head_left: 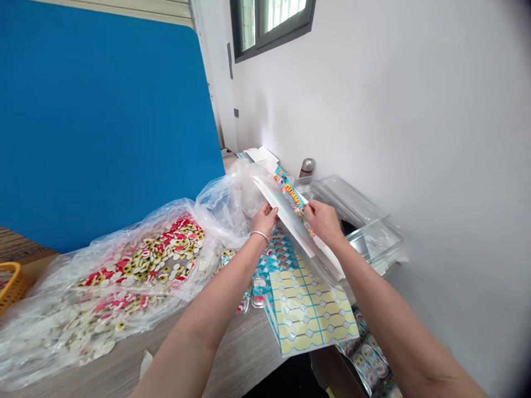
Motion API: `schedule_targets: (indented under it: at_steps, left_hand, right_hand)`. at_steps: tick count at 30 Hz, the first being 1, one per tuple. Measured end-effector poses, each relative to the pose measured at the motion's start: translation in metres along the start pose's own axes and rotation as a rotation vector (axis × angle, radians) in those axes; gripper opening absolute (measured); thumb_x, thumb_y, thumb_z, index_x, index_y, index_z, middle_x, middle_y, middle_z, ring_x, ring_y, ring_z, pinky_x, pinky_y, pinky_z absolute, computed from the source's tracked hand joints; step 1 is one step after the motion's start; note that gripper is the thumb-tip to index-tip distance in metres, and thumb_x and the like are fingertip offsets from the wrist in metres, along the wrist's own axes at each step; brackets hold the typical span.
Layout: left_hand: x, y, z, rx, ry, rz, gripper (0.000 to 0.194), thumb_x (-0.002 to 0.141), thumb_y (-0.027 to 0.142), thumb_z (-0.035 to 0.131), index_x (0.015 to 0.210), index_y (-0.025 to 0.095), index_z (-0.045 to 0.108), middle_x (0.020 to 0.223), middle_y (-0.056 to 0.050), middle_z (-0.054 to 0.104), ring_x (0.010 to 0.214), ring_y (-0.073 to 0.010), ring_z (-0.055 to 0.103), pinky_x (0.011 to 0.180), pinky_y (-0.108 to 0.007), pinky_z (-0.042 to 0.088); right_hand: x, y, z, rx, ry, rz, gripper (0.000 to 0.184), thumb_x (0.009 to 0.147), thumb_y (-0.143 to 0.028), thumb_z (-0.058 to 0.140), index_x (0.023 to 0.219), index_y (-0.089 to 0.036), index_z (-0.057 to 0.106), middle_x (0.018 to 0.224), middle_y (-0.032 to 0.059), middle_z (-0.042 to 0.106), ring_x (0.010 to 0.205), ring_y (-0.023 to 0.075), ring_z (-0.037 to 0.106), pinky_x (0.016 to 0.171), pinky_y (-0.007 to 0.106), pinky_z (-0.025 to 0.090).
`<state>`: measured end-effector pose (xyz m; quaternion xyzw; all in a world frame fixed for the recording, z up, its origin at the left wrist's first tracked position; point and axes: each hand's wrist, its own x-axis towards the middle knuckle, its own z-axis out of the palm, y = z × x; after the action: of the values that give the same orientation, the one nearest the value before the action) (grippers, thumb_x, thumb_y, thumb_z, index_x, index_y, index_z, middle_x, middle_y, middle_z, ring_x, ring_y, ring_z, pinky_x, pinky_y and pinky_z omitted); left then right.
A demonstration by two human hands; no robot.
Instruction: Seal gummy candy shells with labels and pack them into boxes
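Both hands hold a partly folded cardboard display box (288, 213), white inside, with a colourful printed strip reading "GUMMY". My left hand (266, 219), with a bangle at the wrist, grips its left white panel, thumb on top. My right hand (323, 220) has its fingers closed on the right edge beside the printed strip. Beneath the box lies a sticker sheet (313, 309), many of its labels peeled away to yellow backing. Small clear packs of candy (259, 293) sit just left of the sheet.
A big clear plastic bag (136, 265) of red, white and yellow gummies spreads over the table's left side. A clear plastic bin (369, 221) stands against the wall, near a metal flask (307, 167). Below the table edge is a box of packed candies (369, 359). A yellow basket (12, 284) is far left.
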<state>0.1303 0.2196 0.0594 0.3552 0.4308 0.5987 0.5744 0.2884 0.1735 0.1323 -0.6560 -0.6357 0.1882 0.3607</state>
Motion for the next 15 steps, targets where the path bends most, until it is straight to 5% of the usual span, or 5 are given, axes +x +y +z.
schedule_targets:
  at_steps: [4, 6, 10, 13, 15]
  left_hand:
    - [-0.003, 0.008, 0.016, 0.072, 0.087, 0.051, 0.061, 0.071, 0.028, 0.083, 0.127, 0.016, 0.061, 0.126, -0.015, 0.066, 0.116, -0.0297, 0.062, 0.098, -0.043, 0.052]
    - [-0.016, 0.014, 0.023, 0.066, 0.122, 0.126, 0.069, 0.074, 0.035, 0.082, 0.137, 0.02, 0.055, 0.146, -0.015, 0.053, 0.133, -0.0297, 0.051, 0.105, -0.039, 0.047]
    - [-0.05, 0.023, 0.029, -0.08, -0.04, 0.138, 0.052, 0.085, 0.052, 0.07, 0.13, 0.027, 0.061, 0.138, -0.009, 0.061, 0.121, -0.0241, 0.06, 0.092, -0.032, 0.052]
    - [-0.065, 0.022, 0.026, -0.326, -0.203, 0.018, 0.049, 0.083, 0.056, 0.071, 0.121, 0.027, 0.065, 0.118, -0.006, 0.07, 0.096, -0.0194, 0.068, 0.075, -0.028, 0.055]
    - [-0.069, 0.019, 0.022, -0.399, -0.2, -0.007, 0.049, 0.08, 0.056, 0.074, 0.118, 0.025, 0.065, 0.106, -0.004, 0.072, 0.085, -0.0165, 0.068, 0.068, -0.025, 0.053]
  right_hand:
    - [-0.017, -0.029, -0.035, -0.462, 0.235, -0.108, 0.031, 0.095, -0.034, 0.046, 0.084, -0.017, 0.071, 0.076, 0.0107, 0.07, 0.071, 0.0205, 0.059, 0.062, 0.029, 0.031]
    - [-0.025, -0.038, -0.04, -0.441, 0.263, -0.162, 0.03, 0.094, -0.034, 0.047, 0.082, -0.018, 0.07, 0.072, 0.0084, 0.069, 0.066, 0.0189, 0.058, 0.06, 0.029, 0.03]
    - [-0.031, -0.032, -0.014, 0.086, 0.037, -0.195, 0.029, 0.086, -0.04, 0.057, 0.067, -0.019, 0.062, 0.059, 0.0009, 0.06, 0.054, 0.0138, 0.05, 0.056, 0.027, 0.035]
    - [-0.032, -0.02, 0.016, 0.551, -0.178, -0.041, 0.038, 0.073, -0.056, 0.07, 0.066, -0.019, 0.06, 0.054, -0.0035, 0.054, 0.048, 0.0109, 0.044, 0.05, 0.025, 0.036]
    - [-0.035, -0.015, 0.029, 0.737, -0.245, 0.052, 0.046, 0.062, -0.06, 0.079, 0.066, -0.019, 0.06, 0.056, -0.0042, 0.055, 0.048, 0.0092, 0.043, 0.048, 0.024, 0.036]
